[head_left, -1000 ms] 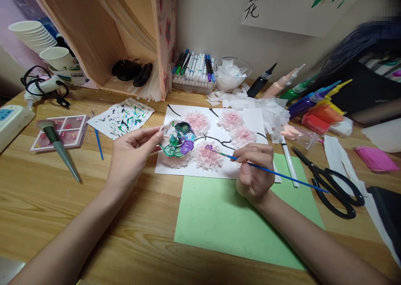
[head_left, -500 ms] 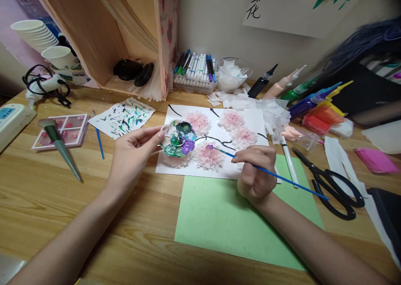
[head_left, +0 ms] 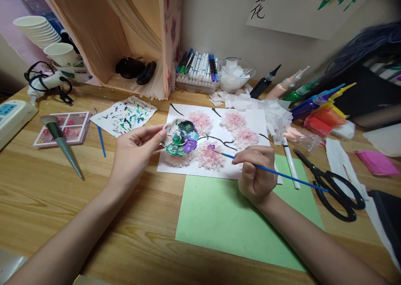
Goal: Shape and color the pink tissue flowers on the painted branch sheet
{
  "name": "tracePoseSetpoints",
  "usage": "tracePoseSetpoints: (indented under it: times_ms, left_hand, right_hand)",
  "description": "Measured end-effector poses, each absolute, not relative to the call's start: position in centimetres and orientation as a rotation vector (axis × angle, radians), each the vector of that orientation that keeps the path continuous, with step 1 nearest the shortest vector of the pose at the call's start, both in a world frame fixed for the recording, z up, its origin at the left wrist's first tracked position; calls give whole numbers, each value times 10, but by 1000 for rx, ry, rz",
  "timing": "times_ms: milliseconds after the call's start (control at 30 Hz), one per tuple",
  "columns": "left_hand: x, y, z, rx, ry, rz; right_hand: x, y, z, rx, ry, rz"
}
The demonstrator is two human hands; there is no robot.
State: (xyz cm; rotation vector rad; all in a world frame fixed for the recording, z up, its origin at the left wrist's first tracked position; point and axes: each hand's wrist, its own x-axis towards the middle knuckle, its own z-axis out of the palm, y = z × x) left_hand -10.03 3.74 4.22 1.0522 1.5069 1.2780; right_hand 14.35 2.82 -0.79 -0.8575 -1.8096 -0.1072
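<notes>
- Left hand (head_left: pixel 133 153) gripping palette (head_left: pixel 181 138) above paper (head_left: pixel 250 122).
- Right hand (head_left: pixel 255 172) pinching brush (head_left: pixel 275 174), purple tip on pink flower (head_left: pixel 209 156).

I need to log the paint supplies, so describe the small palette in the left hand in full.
The palette is a small flower-shaped dish of round wells, white and plastic-looking at its bare rim. The wells hold wet green, teal and purple paint. The left hand pinches its left edge between thumb and fingers, holding it roughly level just above the white paper with pink tissue flowers. The purple-tipped brush in the right hand points toward it without touching.
</notes>
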Motion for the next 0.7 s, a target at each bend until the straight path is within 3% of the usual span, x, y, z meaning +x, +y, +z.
tracePoseSetpoints:
  times_ms: [700]
  left_hand:
    - [-100, 37, 43, 1051, 1512, 1280]
  right_hand:
    - [143, 28, -8, -836, -1805, -92]
